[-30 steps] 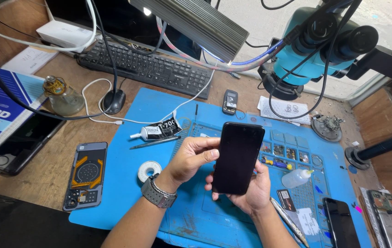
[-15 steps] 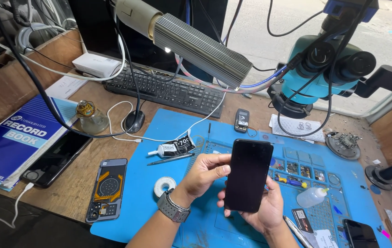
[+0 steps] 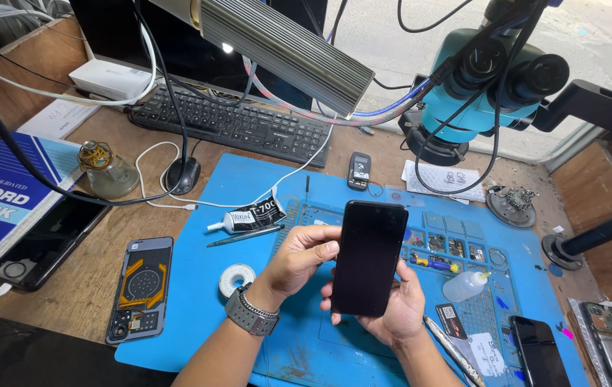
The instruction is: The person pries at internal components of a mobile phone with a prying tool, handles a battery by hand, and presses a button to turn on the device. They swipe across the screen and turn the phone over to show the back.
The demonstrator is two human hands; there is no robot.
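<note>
Black and glassy, the slim rectangular phone (image 3: 369,258) stands upright above the blue rubber work mat (image 3: 198,287) on my desk. My right hand (image 3: 392,312) cradles its back, fingers clasped around it; my left hand (image 3: 299,258) pinches its left edge.

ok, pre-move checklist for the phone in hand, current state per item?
1. Black phone held by both hands: ok, left hand on its left edge, right hand beneath.
2. Screen intact: cannot tell, dark and glossy.
3. Phone over the blue mat: ok.
4. Glue tube capped: cannot tell.
5. Tape roll apart from the hands: ok, lying left of the wrist.
6. Opened phone stable: ok, lying flat across the mat's left edge.
</note>
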